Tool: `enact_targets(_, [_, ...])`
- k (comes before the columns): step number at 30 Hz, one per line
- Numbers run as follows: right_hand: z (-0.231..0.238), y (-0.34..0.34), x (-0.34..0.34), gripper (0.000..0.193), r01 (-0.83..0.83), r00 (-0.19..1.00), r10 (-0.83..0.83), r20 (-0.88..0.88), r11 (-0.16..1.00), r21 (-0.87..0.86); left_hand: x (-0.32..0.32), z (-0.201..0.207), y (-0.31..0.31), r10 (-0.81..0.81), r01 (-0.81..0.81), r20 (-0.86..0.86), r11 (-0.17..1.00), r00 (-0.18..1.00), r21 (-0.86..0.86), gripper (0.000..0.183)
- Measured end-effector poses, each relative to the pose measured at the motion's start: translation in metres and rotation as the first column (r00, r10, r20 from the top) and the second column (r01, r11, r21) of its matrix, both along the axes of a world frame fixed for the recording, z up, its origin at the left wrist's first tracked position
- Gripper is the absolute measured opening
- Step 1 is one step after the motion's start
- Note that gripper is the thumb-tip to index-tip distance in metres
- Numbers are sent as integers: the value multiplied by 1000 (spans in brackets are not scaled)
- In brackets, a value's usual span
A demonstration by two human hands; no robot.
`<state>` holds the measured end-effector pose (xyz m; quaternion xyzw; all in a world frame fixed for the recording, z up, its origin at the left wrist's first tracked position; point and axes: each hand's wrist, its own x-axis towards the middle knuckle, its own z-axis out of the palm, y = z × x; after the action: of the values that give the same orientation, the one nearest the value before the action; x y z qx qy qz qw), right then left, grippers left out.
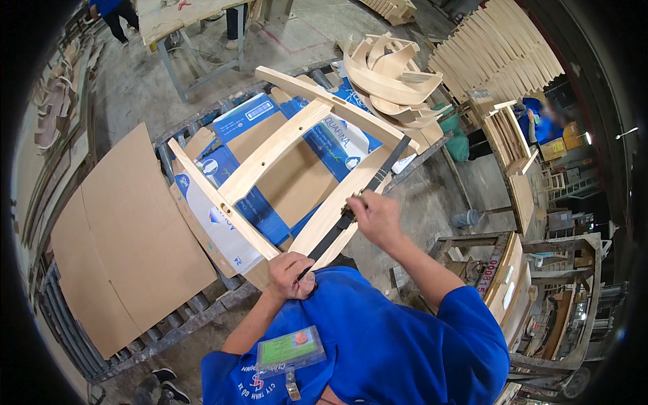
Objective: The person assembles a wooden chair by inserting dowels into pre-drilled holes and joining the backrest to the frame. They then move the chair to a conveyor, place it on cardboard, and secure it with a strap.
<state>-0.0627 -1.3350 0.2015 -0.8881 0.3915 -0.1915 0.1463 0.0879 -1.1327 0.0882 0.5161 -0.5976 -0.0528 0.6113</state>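
A pale wooden frame (275, 150) with two long side rails and curved crosspieces lies in front of me. A black ratchet strap (331, 243) runs along the near crosspiece, from the lower left corner to the upper right one. My left hand (290, 275) is closed round the strap's end, against the frame's near corner. With curled fingers my right hand (378, 217) grips the ratchet buckle (347, 213) midway along the strap. That hand partly hides the buckle.
Flattened blue and brown cardboard (251, 128) lies beneath the frame on a roller conveyor (179, 318). A brown cardboard sheet (128, 236) covers its left part. Curved wooden parts (391, 74) are piled at the far right. People in blue stand at the back.
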Motion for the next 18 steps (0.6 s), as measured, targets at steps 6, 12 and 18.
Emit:
enact_targets(6, [-14,46,-6,26,-333,929,268,-256,907,-259,1,5,-1,-18,18,11,1000,1000,21,16])
enact_targets(12, [-2,26,10,31,-301,951,284,-119,941,-158,1,-2,2,-2,2,5,1000,1000,1,16])
enact_targets(18, [-36,-92,1,51,193,977,-206,-54,752,630,-1,8,-3,-30,29,-33,999,999,-23,15])
